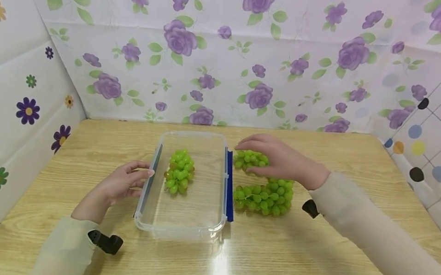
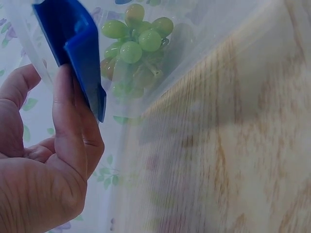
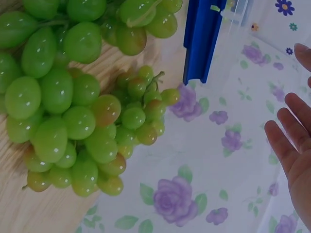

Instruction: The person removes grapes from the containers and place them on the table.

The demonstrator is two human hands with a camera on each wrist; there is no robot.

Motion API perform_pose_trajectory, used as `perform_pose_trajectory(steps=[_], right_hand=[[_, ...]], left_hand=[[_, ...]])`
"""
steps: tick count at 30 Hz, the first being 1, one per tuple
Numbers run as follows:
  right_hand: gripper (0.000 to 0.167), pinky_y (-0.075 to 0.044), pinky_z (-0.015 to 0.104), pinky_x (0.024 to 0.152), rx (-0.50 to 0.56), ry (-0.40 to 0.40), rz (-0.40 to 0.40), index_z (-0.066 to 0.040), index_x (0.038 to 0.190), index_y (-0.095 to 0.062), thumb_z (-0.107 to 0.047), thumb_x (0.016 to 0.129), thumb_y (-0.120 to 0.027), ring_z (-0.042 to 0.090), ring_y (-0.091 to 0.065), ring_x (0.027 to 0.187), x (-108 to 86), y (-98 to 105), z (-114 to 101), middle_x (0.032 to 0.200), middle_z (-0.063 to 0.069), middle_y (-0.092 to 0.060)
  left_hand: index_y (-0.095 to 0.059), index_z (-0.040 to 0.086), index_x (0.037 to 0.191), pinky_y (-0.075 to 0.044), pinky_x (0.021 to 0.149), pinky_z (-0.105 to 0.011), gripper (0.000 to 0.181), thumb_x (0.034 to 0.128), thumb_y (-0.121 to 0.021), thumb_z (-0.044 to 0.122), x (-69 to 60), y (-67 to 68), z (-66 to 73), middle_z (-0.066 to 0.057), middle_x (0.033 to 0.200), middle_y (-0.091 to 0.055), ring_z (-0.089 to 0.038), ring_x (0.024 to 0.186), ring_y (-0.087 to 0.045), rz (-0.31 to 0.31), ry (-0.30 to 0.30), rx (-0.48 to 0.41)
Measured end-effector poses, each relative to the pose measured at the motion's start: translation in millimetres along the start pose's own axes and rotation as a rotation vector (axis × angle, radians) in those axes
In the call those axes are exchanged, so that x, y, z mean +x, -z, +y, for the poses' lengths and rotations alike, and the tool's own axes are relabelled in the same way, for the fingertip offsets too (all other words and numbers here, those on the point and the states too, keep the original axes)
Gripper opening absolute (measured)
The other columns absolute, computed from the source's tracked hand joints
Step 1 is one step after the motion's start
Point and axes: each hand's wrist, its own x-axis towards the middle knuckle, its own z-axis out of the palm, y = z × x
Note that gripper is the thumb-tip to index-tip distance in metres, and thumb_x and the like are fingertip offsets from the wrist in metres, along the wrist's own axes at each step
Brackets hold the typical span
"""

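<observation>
A clear plastic container (image 1: 198,209) stands on the table with a bunch of green grapes (image 1: 180,169) inside it. At its left side, my left hand (image 1: 124,183) holds the edge, thumb at the rim and fingers against the blue latch flap (image 2: 82,48). To the right of the container lie more green grapes: a smaller bunch (image 1: 249,159) at the back and a larger, bent cluster (image 1: 266,200) nearer me. My right hand (image 1: 274,156) hovers over the back bunch, fingers spread and holding nothing; in the right wrist view it appears apart from the grapes.
A second blue flap (image 1: 229,187) hangs out along the container's right side. The wooden table (image 1: 291,267) meets a flowered cloth wall (image 1: 223,54) at the back, with patterned walls at left and right. Each wrist carries a small black camera.
</observation>
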Motion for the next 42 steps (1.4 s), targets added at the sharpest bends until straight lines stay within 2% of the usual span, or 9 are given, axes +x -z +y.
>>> perform_pose_trajectory(steps=[10, 28, 35, 42], right_hand=[[0.049, -0.044, 0.039, 0.1, 0.017, 0.088, -0.03, -0.005, 0.129, -0.056, -0.005, 0.083, -0.071, 0.026, -0.05, 0.12, 17.8, -7, -8, 0.128, 0.011, -0.055], [0.048, -0.044, 0.038, 0.099, -0.125, 0.223, -0.111, -0.005, 0.127, -0.057, -0.009, 0.082, -0.074, 0.027, -0.052, 0.119, 51.1, -18, -15, 0.126, 0.013, -0.056], [0.051, -0.043, 0.039, 0.101, -0.17, 0.239, -0.158, -0.006, 0.127, -0.056, -0.008, 0.08, -0.075, 0.027, -0.051, 0.12, 63.3, -29, -12, 0.126, 0.012, -0.057], [0.053, -0.043, 0.039, 0.101, -0.198, 0.247, -0.176, -0.006, 0.128, -0.056, -0.008, 0.079, -0.076, 0.028, -0.051, 0.119, 69.9, -40, -6, 0.126, 0.013, -0.057]], left_hand=[[-0.027, 0.004, 0.145, -0.052, 0.068, -0.021, 0.064, 0.0963, -0.056, 0.034, -0.4, 0.2, 0.5, 0.002, 0.106, -0.053, -0.007, 0.085, -0.059, -0.004, 0.004, 0.01], [-0.028, 0.001, 0.143, -0.054, 0.069, -0.022, 0.062, 0.0966, -0.056, 0.03, -1.1, 1.5, 2.9, -0.001, 0.105, -0.054, -0.009, 0.086, -0.061, -0.019, 0.009, -0.037], [-0.029, 0.001, 0.142, -0.054, 0.073, -0.023, 0.06, 0.0965, -0.056, 0.03, -0.3, 3.0, 0.0, -0.004, 0.11, -0.053, -0.012, 0.091, -0.061, -0.022, 0.0, -0.037], [-0.032, 0.0, 0.139, -0.054, 0.07, -0.022, 0.056, 0.0964, -0.056, 0.027, -0.1, 1.9, 0.3, 0.001, 0.098, -0.057, -0.01, 0.084, -0.061, -0.023, -0.003, -0.07]])
